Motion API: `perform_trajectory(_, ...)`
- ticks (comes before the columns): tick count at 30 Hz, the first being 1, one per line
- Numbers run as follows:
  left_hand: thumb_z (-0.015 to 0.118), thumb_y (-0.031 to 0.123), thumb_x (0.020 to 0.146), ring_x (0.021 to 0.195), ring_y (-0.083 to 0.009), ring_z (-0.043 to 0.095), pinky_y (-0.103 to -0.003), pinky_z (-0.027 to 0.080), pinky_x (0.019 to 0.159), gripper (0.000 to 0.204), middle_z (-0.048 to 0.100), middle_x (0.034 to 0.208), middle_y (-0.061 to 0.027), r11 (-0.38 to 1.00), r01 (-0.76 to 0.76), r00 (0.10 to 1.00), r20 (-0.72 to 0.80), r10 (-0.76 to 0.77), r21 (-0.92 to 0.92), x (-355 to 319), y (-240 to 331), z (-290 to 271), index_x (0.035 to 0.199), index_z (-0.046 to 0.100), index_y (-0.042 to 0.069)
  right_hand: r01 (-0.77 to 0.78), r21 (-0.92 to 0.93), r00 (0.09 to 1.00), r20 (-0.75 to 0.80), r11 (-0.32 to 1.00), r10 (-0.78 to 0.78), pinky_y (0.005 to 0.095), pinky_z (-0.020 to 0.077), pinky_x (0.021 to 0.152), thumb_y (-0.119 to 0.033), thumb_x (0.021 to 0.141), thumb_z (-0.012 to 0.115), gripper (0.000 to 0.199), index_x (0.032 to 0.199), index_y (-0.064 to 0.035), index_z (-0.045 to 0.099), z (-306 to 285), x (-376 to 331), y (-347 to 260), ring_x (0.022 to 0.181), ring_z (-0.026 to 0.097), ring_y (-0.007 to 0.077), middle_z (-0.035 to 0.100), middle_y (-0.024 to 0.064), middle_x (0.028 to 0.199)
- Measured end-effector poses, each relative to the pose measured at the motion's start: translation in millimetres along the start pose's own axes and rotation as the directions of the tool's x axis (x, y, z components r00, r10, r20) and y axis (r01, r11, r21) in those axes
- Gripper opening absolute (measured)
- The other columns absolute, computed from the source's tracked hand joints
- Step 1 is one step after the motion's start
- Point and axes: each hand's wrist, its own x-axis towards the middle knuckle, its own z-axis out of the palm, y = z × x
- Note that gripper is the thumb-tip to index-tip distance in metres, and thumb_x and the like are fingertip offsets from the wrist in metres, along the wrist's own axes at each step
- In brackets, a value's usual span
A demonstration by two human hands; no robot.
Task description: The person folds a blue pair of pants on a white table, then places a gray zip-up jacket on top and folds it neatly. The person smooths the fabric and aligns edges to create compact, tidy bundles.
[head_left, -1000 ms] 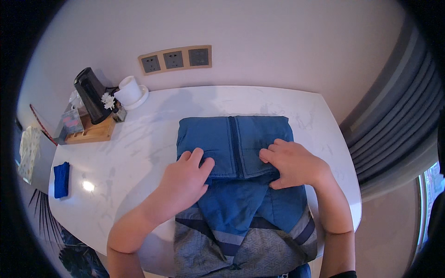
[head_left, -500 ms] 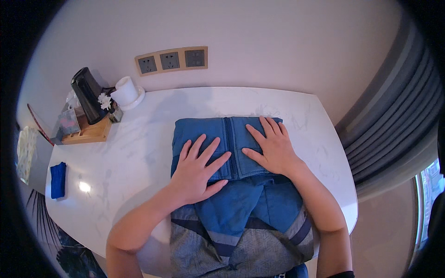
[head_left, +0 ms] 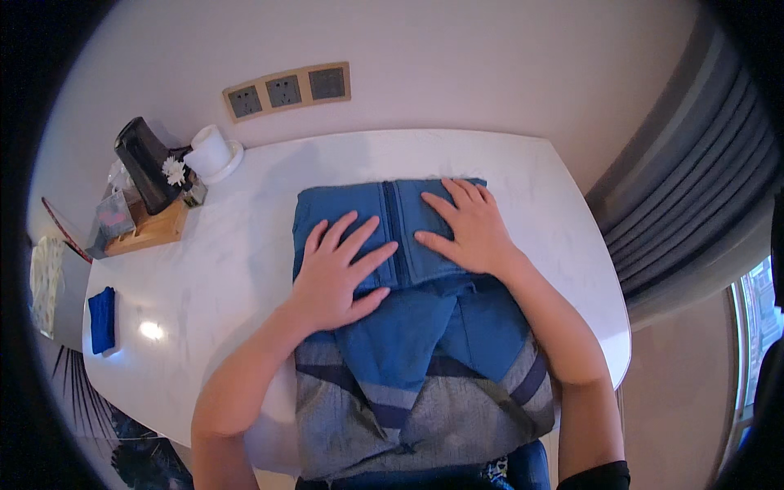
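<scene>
1. Centrally, a blue-and-grey jacket [head_left: 408, 327] lies on the white table [head_left: 237, 245], long axis running from the near edge toward the wall, zipper end away from the person.
2. Left hand [head_left: 335, 273] and right hand [head_left: 469, 229] lie flat on the folded blue part, fingers spread, grasping nothing.
3. Grey hem hangs at the near edge; bare tabletop left, right and beyond.
4. Far left corner: black pitcher [head_left: 145, 163], white cup [head_left: 211, 151], wooden tray [head_left: 151, 231]; blue cloth [head_left: 102, 318] at the left edge. All well apart.
</scene>
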Motion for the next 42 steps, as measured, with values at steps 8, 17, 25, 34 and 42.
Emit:
perform_trajectory(8,0.067,0.038,0.079,0.142,-0.0368,0.032,-0.057,0.020,0.115,0.064,0.039,0.153,-0.0120,1.000,-0.013,1.000,0.009,0.013,0.011,-1.6,-2.0,1.1,0.140,0.054,0.021,0.135,0.312,0.939,-0.344,0.940,-0.021,0.0445,0.0453,0.100,-0.023,0.082,0.069,0.036,0.110,-0.0010,0.067,6.1,-37.9,3.1,0.112,0.060,0.0364,0.067,0.0173,0.114)
perform_trajectory(17,0.069,0.058,0.071,0.146,-0.0438,0.020,-0.069,0.011,0.112,0.079,0.028,0.158,-0.0181,0.939,-0.143,0.880,0.394,0.265,-0.312,-60.2,54.8,-39.4,0.143,0.052,0.028,0.087,0.480,0.920,0.296,0.873,-0.255,0.0600,0.0147,0.117,-0.047,0.088,0.062,0.073,0.150,-0.0159,0.040,-59.4,-138.5,4.6,0.149,0.020,0.0359,0.027,0.0136,0.160)
perform_trajectory(25,0.070,0.064,0.076,0.145,-0.0427,0.021,-0.068,0.017,0.111,0.085,0.023,0.159,-0.0195,0.833,-0.177,0.703,0.525,0.480,-0.524,-97.5,101.0,-70.1,0.149,0.044,0.030,0.127,0.528,0.929,0.233,0.840,-0.287,0.0561,0.0259,0.114,-0.041,0.081,0.074,0.072,0.142,-0.0115,0.050,-75.0,-140.5,-17.1,0.143,0.032,0.0365,0.038,0.0182,0.153)
perform_trajectory(34,0.078,0.042,0.079,0.149,-0.0384,0.017,-0.066,0.014,0.114,0.088,0.014,0.163,-0.0152,0.784,0.196,0.674,0.662,0.329,-0.589,-167.4,64.2,-108.8,0.153,0.033,0.033,-0.027,0.686,0.977,0.170,0.727,-0.125,0.0446,0.0438,0.107,0.011,0.075,0.059,0.044,0.116,-0.0018,0.069,-89.9,-185.0,12.4,0.129,0.053,0.0348,0.060,0.0189,0.134)
perform_trajectory(42,0.087,0.037,0.061,0.148,-0.0365,0.022,-0.065,0.016,0.115,0.091,0.023,0.160,-0.0150,0.908,0.222,0.821,0.570,0.022,-0.355,-171.0,47.1,-108.1,0.144,0.048,0.038,0.027,0.566,0.969,0.188,0.824,-0.161,0.0446,0.0435,0.106,0.002,0.070,0.064,0.057,0.127,-0.0040,0.062,-101.6,-199.7,3.2,0.131,0.052,0.0335,0.055,0.0155,0.140)
